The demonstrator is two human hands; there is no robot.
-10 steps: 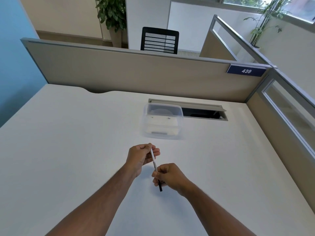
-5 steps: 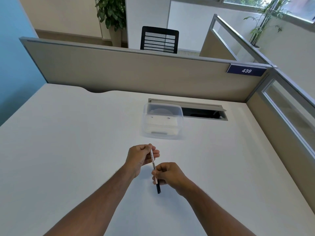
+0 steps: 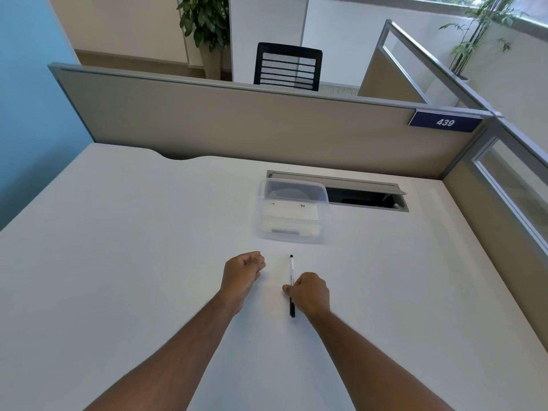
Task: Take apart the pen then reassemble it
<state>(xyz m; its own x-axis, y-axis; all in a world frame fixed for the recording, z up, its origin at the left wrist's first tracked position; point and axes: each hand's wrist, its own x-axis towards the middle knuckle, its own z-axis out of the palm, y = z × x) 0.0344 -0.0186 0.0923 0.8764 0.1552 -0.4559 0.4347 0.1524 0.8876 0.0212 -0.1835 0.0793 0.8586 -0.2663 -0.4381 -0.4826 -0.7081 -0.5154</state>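
Observation:
A slim white pen (image 3: 291, 269) with a black cap end and a black tip lies lengthwise on the white desk (image 3: 118, 247), pointing away from me. My right hand (image 3: 310, 293) rests over its middle, with thumb and fingers pinched on the barrel. My left hand (image 3: 243, 272) sits on the desk a short way to the pen's left, loosely curled and holding nothing. The part of the barrel under my right hand is hidden.
A clear plastic box (image 3: 292, 213) stands just beyond the pen. Behind it an open cable hatch (image 3: 364, 198) is cut into the desk. Grey partition walls (image 3: 237, 129) close the back and right sides.
My left hand let go of the pen's upper end and moved left. The pen swung down from a tilted hold between both hands and now lies flat on the desk under my right hand.

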